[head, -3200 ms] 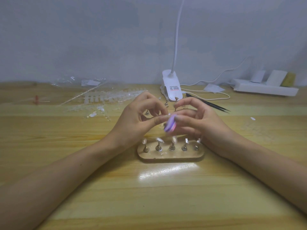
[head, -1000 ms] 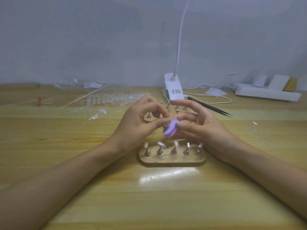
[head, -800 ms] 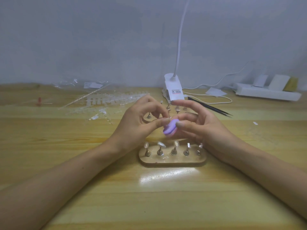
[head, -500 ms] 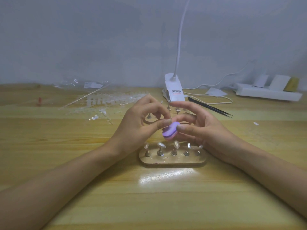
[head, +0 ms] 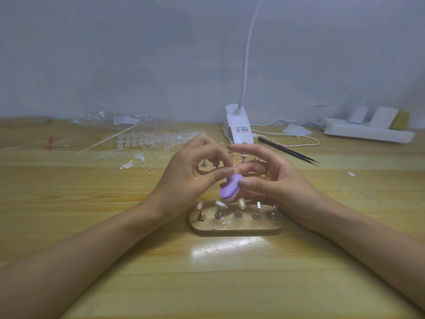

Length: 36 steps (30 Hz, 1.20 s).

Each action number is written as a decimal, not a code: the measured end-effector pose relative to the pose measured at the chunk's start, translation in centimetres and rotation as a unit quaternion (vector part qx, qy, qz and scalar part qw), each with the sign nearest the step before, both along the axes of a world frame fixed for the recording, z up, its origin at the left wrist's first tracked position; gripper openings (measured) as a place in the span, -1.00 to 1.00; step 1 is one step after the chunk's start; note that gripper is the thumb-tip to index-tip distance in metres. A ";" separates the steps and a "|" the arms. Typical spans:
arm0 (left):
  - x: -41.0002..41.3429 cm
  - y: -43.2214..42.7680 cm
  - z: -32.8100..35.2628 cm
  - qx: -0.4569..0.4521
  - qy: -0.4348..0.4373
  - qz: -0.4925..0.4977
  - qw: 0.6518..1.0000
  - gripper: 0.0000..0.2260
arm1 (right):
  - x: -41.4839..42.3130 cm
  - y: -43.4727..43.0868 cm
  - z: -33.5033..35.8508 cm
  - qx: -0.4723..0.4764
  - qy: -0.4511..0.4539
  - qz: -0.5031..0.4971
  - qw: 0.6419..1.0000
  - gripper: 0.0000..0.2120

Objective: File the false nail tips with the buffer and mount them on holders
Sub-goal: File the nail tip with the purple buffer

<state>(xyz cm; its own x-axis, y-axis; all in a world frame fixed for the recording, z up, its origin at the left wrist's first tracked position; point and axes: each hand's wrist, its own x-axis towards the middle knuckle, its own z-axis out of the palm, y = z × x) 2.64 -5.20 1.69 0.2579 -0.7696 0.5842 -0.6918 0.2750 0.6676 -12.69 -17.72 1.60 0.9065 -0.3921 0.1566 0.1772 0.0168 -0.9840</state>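
Buffer (head: 230,188), purple, hangs tilted just above the stand (head: 234,226), its lower edge near the nail tips (head: 220,204) on the middle holders (head: 218,215) but apart from them. The right hand (head: 273,180) pinches it: thumb on the upper face, fingers beneath, forefinger lifted free. The left hand (head: 188,178) is curled, thumb and forefinger pressed together at the buffer's top edge; what they hold is too small to tell. Five holders stand in a row, and the left three bear tips. The right wrist lies close to the stand's right end, while the left wrist is apart from its left end. Table (head: 230,284) wood with lamp glare runs from the stand's front edge between the forearms. Behind the hands lie a lamp clip (head: 238,130), tweezers (head: 289,153) and tip sheets (head: 156,139).
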 end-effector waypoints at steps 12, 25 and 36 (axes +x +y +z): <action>0.1 -0.1 0.0 0.007 0.020 -0.003 1.000 -0.89 | 0.0 -0.1 0.0 -0.016 -0.001 -0.020 1.000 -0.49; -0.2 0.1 0.1 0.013 0.039 -0.006 0.999 -0.89 | 0.0 -0.5 -0.2 0.010 -0.018 -0.057 0.998 -0.49; -0.2 0.1 0.2 0.023 0.048 -0.007 0.999 -0.89 | 0.0 -0.4 -0.3 0.000 -0.016 -0.008 1.000 -0.44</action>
<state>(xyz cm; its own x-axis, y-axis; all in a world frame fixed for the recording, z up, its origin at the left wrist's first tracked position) 2.41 -5.08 1.92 0.3006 -0.7984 0.5218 -0.6199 0.2522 0.7430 -12.65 -18.08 1.30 0.8950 -0.4060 0.1846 0.2082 0.0143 -0.9780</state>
